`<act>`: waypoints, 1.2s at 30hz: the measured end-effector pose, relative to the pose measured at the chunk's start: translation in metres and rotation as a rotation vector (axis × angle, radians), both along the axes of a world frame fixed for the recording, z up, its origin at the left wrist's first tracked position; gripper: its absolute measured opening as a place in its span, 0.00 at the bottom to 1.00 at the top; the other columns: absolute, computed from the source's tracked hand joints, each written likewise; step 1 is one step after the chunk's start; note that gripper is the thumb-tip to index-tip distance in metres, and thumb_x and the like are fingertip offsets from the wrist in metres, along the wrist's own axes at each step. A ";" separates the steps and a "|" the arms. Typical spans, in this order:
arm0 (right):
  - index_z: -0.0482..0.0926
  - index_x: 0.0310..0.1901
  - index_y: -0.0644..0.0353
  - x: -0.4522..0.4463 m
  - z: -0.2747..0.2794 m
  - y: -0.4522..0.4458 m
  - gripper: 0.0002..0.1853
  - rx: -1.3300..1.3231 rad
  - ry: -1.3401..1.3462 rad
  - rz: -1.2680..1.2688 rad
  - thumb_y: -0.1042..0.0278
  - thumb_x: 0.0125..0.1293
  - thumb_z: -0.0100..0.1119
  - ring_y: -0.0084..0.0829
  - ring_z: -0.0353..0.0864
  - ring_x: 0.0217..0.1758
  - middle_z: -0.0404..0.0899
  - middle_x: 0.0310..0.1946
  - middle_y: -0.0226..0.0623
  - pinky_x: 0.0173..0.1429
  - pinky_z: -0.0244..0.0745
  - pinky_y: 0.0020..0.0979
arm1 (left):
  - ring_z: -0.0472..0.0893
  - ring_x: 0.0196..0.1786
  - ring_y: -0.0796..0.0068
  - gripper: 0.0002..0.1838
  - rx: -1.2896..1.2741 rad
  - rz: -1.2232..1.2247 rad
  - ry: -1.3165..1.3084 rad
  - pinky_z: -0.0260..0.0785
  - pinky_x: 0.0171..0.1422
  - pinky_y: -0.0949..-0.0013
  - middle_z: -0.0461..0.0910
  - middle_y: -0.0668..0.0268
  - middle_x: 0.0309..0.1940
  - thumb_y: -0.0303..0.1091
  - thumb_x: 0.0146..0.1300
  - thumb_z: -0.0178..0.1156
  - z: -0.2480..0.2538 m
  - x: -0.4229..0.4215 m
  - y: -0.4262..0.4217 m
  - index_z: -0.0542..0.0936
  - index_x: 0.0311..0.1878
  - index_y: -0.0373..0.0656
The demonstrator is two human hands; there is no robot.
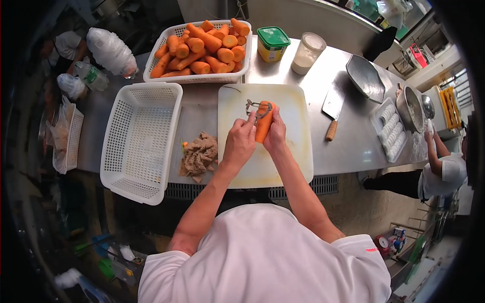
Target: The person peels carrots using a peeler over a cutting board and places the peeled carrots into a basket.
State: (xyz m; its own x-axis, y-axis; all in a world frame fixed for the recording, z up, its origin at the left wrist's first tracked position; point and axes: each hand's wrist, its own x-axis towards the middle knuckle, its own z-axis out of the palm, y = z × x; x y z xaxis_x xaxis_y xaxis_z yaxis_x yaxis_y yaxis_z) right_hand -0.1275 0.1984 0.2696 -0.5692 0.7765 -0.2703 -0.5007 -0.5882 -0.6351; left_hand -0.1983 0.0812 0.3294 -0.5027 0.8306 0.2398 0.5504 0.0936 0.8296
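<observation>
Carrot [262, 132]: upright between the two hands, over the far half of the white board [242, 166], its thick end away from the person. Right hand [275, 132] is closed on the carrot's right side, fingers along its length. Left hand [241, 139] is closed on the peeler [250, 106], a metal frame that lies across the carrot's upper part. Whether the left fingers also touch the carrot cannot be told; contact of blade and skin is likewise too small to read.

Left of the board, just beside it: a crumpled brown heap [201, 156] on the steel table [202, 108]. Farther left: a white basket [113, 136]. Far left: a crate [151, 76] piled with carrots [204, 45]. Far side, right of the crate: a green-lidded tub [273, 44], then a clear jar [308, 53] with pale contents.

Right of the board, apart from it: a cleaver [333, 103], wooden handle toward the near side. Farther right: a dark platter [366, 78], a tray of white rolls [390, 129], a metal bowl [410, 108]. At far right, another person [444, 174] in a white top.
</observation>
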 end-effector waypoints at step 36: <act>0.71 0.58 0.61 0.014 -0.012 0.036 0.31 -0.129 -0.079 -0.011 0.38 0.78 0.35 0.35 0.80 0.40 0.79 0.44 0.42 0.42 0.79 0.37 | 0.79 0.35 0.48 0.21 -0.049 0.046 0.139 0.72 0.42 0.55 0.75 0.47 0.32 0.24 0.67 0.56 0.000 0.019 -0.004 0.76 0.64 0.37</act>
State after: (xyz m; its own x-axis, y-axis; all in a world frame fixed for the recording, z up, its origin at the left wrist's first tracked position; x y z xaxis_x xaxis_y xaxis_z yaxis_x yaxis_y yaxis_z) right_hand -0.1136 0.2349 0.2572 -0.5338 0.7385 -0.4119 -0.4587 -0.6621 -0.5927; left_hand -0.1794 0.0776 0.3295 -0.5050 0.8200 0.2694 0.6538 0.1597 0.7396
